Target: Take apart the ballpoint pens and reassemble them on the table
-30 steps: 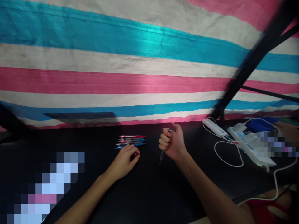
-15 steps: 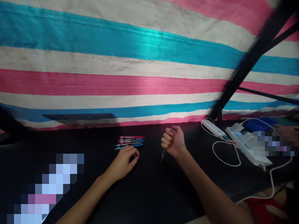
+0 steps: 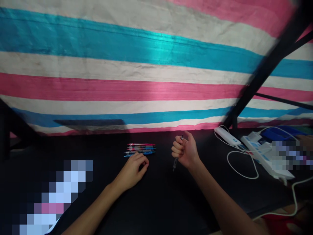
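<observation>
My right hand [image 3: 185, 151] is closed in a fist round a dark pen [image 3: 175, 162], held upright with its tip pointing down at the black table [image 3: 156, 199] and my thumb by its top end. My left hand [image 3: 134, 168] rests on the table with its fingers curled, thumb and forefinger close together, just in front of a row of several red and blue pens [image 3: 141, 149] lying side by side. I cannot make out whether anything is between the left fingers.
A striped pink, blue and white sheet [image 3: 137, 71] hangs behind the table. At the right lie a white power bank [image 3: 227, 136], a white cable [image 3: 242, 164] and a white power strip [image 3: 265, 155]. A black slanted pole [image 3: 259, 71] rises there.
My right hand with the pen has loosened a little, the thumb lifting from the pen's top. The view has shifted slightly. My left hand stays in place.
</observation>
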Action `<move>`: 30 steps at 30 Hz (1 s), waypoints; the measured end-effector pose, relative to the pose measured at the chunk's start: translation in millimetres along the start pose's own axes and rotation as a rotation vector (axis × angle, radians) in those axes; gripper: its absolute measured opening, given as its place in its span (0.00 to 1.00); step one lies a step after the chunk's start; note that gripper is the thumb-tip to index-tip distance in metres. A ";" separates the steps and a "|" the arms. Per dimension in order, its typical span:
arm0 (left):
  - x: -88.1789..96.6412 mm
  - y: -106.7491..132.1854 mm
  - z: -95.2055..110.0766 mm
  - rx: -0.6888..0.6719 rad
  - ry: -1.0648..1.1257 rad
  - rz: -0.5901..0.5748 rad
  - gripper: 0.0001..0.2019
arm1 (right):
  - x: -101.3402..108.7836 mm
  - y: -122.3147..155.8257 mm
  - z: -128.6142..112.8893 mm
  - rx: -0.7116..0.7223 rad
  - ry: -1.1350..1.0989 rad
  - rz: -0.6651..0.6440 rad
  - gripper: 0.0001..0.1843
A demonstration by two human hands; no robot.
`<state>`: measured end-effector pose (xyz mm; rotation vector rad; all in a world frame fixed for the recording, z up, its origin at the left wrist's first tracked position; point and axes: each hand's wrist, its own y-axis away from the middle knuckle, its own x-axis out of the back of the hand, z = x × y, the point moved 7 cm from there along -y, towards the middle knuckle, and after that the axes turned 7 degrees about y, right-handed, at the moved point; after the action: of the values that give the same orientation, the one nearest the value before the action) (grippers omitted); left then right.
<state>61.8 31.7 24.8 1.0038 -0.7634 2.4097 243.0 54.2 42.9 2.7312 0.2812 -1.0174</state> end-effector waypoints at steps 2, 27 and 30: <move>5.2 0.1 0.5 -0.014 -0.037 0.058 0.08 | 3.3 -4.0 2.2 -0.021 0.066 0.021 0.18; 17.7 4.9 -33.7 0.150 -0.466 0.176 0.08 | 41.8 -11.6 -1.5 0.021 2.076 0.465 0.12; 18.1 5.2 -32.1 0.139 -0.447 0.180 0.08 | 42.0 -11.3 -0.9 0.013 2.076 0.453 0.11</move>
<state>30.7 50.8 17.6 1.6268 -0.8728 2.4421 272.0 69.6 14.3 2.3572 -0.1142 1.9819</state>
